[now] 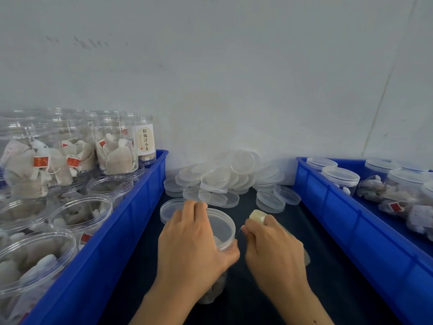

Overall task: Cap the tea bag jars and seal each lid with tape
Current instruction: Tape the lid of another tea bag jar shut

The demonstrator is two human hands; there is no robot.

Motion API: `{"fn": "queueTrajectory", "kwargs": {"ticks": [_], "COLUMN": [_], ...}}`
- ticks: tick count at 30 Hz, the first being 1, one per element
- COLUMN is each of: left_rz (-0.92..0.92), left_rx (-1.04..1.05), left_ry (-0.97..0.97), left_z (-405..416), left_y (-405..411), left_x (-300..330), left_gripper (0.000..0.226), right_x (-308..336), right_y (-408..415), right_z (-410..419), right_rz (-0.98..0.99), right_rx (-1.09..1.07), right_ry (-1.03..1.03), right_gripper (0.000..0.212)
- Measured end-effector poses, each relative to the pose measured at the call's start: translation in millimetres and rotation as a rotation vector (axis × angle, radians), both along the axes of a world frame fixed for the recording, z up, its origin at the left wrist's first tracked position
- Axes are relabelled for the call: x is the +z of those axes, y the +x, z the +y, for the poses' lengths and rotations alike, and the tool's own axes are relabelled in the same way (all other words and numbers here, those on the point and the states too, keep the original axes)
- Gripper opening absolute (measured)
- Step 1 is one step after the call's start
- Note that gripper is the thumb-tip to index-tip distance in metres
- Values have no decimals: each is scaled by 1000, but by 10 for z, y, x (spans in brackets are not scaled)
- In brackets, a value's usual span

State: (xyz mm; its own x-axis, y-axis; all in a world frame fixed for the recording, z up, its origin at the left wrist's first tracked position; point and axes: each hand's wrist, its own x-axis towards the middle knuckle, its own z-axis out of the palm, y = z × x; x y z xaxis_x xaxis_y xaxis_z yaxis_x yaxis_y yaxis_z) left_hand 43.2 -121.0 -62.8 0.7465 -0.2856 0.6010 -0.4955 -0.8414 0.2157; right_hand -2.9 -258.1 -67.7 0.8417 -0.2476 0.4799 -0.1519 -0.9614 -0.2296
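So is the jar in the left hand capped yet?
Capped: a clear lid sits on the jar the left hand holds.

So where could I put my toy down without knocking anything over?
The dark tabletop is bare between the right hand and the right blue bin, and also between the left hand and the left blue bin. It's crowded at the back, where the pile of loose lids fills the gap, and both bins are full of jars.

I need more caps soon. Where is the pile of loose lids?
The pile of loose lids lies against the wall at the back, between the two blue bins, beyond both hands.
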Motion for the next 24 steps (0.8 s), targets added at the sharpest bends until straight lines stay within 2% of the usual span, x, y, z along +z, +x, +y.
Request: {"fn": "queueTrajectory", "kwargs": {"ticks": [4,8,11,13,18,24], "left_rz": [50,44,84,92,90,21], "left_rx": [-30,-119,-236,-305,-256,-261], "left_ry": [-2,-54,-55,-137,-49,-56], "left_z": [23,63,66,54,12,31], "left_y": [-30,-38,-266,-396,-276,-251], "left_x": [28,93,58,32,41,10], "left_gripper": [89,83,78,77,87,83], "right_x": [9,-1,179,346,324,19], "right_y": [128,200,336,375,331,269], "right_z": [51,81,-241,-547,-423,-333], "right_rz": [12,50,114,148,187,111], "right_rx": [-20,0,-169,-221,97,173], "right_ry": [55,106,163,176,85,189], "right_gripper": [24,18,21,30,35,25]}}
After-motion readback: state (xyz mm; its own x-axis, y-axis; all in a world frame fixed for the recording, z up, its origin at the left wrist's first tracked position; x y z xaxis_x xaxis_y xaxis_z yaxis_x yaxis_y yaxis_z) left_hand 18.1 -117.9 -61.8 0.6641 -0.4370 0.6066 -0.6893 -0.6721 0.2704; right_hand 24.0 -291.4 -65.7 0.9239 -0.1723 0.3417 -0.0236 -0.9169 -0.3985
